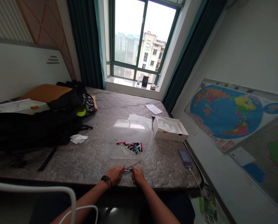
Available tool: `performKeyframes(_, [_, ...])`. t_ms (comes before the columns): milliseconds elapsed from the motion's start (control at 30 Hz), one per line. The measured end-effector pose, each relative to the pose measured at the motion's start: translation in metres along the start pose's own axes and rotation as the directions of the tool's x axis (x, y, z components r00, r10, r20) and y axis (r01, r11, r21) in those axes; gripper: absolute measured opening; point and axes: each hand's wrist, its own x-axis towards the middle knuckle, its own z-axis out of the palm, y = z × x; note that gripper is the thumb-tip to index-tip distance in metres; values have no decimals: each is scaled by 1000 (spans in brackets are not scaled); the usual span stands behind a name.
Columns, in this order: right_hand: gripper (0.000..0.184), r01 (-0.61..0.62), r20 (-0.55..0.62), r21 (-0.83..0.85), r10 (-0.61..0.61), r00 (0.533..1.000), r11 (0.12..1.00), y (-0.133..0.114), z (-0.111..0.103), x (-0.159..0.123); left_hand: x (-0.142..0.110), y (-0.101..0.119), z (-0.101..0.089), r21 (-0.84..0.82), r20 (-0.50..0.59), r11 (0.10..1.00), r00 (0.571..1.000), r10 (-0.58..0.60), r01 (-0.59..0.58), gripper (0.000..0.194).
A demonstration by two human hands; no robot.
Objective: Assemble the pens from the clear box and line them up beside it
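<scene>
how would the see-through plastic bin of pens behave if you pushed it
The bin would probably slide rather than tip, since it sits broad and flat. Thin-looking and translucent, it may flex slightly. The loose pens inside would likely shift or roll.

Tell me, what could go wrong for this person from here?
The slim pen-like piece between the left hand and right hand is near the front edge of the mattress; if it slipped, it might roll off.

The clear bin sits just beyond the hands, so a knock could jumble its loose sticks.

A white cable hangs over the edge; a snag might drag the phone down.
</scene>
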Motion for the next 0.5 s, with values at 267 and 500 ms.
performKeyframes(267, [52, -29, 11, 62, 28, 1000, 998, 3, 1, 5, -8, -4, 22, -48, -154, 998, 988, 22, -30, 33])
performKeyframes(500, [51, -64, -7, 23, 64, 998, 998, -2, 3, 5, -3, -11, 14, 4, -201, 997, 977, 74, -75, 41])
